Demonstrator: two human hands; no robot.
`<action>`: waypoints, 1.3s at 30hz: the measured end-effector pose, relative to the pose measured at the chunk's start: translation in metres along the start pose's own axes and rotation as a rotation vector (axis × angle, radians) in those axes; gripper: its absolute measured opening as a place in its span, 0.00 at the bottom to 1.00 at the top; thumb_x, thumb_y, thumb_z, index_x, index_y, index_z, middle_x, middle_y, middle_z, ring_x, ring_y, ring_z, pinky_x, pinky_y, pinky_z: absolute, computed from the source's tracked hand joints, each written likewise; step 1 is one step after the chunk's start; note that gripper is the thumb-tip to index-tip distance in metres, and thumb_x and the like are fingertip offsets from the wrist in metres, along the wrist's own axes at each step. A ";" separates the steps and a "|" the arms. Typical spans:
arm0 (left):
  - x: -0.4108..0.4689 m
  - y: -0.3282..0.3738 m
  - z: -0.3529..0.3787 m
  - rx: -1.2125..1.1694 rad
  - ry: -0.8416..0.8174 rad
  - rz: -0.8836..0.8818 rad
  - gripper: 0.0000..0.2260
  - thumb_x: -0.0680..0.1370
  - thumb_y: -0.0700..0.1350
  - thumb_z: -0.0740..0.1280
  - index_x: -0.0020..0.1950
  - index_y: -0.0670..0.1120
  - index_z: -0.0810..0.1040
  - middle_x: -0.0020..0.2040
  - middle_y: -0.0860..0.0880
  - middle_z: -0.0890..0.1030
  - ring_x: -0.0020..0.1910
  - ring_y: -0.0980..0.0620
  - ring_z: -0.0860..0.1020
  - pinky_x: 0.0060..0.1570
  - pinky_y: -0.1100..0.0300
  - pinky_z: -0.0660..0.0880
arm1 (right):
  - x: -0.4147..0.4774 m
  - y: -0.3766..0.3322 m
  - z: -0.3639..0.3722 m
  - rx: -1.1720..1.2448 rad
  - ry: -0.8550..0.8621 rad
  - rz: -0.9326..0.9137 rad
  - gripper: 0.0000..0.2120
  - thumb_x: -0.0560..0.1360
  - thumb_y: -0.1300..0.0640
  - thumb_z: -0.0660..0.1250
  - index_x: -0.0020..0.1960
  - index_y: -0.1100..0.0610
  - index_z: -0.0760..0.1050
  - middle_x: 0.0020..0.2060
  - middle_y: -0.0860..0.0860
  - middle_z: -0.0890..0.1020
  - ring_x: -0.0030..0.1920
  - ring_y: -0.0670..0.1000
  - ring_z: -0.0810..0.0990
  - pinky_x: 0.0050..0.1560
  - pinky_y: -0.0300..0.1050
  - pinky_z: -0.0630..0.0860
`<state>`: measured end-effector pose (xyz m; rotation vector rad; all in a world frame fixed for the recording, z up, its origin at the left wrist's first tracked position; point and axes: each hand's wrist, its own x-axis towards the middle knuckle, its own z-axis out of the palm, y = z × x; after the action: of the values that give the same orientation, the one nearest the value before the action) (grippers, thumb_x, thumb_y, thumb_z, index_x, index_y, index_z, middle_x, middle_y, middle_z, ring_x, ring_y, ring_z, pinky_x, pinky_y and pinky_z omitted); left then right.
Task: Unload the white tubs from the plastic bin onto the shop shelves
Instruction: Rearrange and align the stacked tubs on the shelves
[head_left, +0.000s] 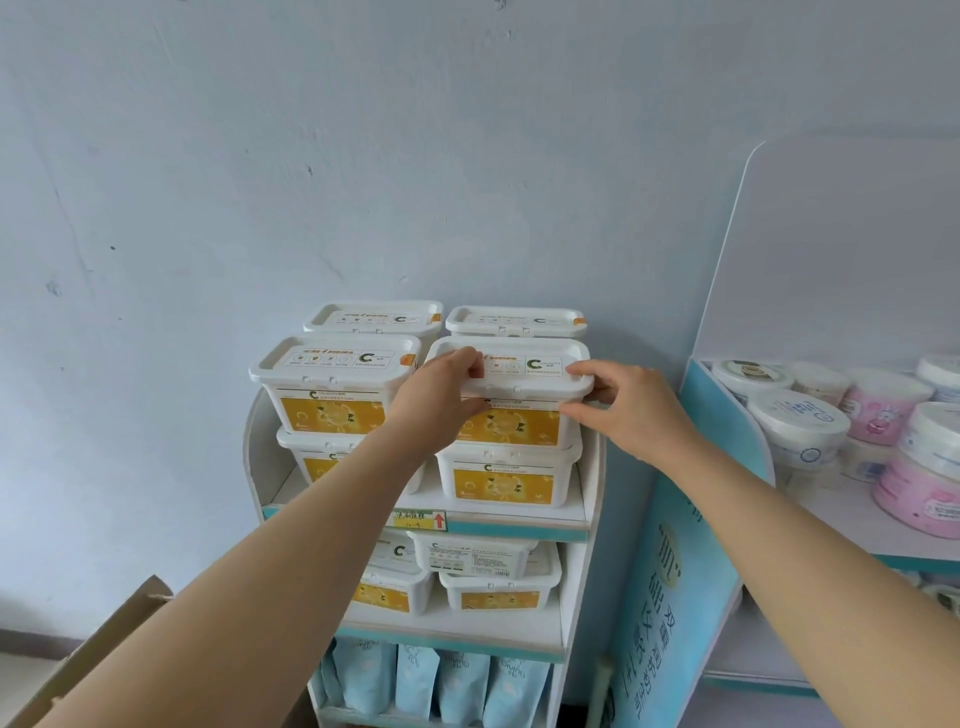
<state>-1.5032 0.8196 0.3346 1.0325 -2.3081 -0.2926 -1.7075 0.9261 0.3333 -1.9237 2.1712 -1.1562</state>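
Note:
A white tub with a yellow label (519, 395) sits on top of another tub (501, 480) at the front right of the top shelf (514, 519). My left hand (441, 387) grips its lid's left edge. My right hand (618, 400) holds its right end, fingers over the lid rim and under it. Next to it on the left stands a second stack of two tubs (332, 384), and two more tubs (374, 318) stand behind against the wall. The plastic bin is out of view.
The shelf below holds more white tubs (498, 587); the lowest level holds pale blue pouches (457, 686). A second shelf unit on the right carries round white and pink tubs (800, 421). A cardboard box (98, 654) sits at lower left. A blue wall lies behind.

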 end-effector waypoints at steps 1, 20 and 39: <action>0.000 0.001 -0.002 0.002 -0.016 -0.009 0.12 0.74 0.48 0.72 0.52 0.49 0.72 0.58 0.51 0.79 0.51 0.48 0.77 0.49 0.50 0.77 | 0.000 -0.001 -0.002 -0.017 -0.020 -0.001 0.27 0.70 0.47 0.73 0.66 0.50 0.73 0.59 0.48 0.81 0.54 0.48 0.80 0.57 0.48 0.78; 0.075 -0.025 -0.027 0.092 -0.062 -0.040 0.19 0.78 0.54 0.64 0.68 0.52 0.73 0.66 0.50 0.74 0.64 0.48 0.73 0.57 0.53 0.71 | 0.075 -0.023 -0.008 -0.155 -0.092 0.182 0.32 0.75 0.45 0.67 0.74 0.53 0.62 0.71 0.51 0.69 0.69 0.53 0.69 0.64 0.45 0.66; 0.140 -0.059 -0.026 -0.113 -0.347 0.057 0.08 0.75 0.53 0.70 0.48 0.49 0.77 0.46 0.55 0.73 0.40 0.57 0.71 0.36 0.63 0.66 | 0.108 -0.014 0.009 0.032 -0.042 0.383 0.21 0.73 0.43 0.69 0.62 0.51 0.78 0.64 0.49 0.77 0.62 0.51 0.75 0.60 0.47 0.70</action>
<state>-1.5258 0.6779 0.3899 0.9153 -2.5866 -0.6137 -1.7175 0.8288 0.3815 -1.4150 2.3399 -1.0614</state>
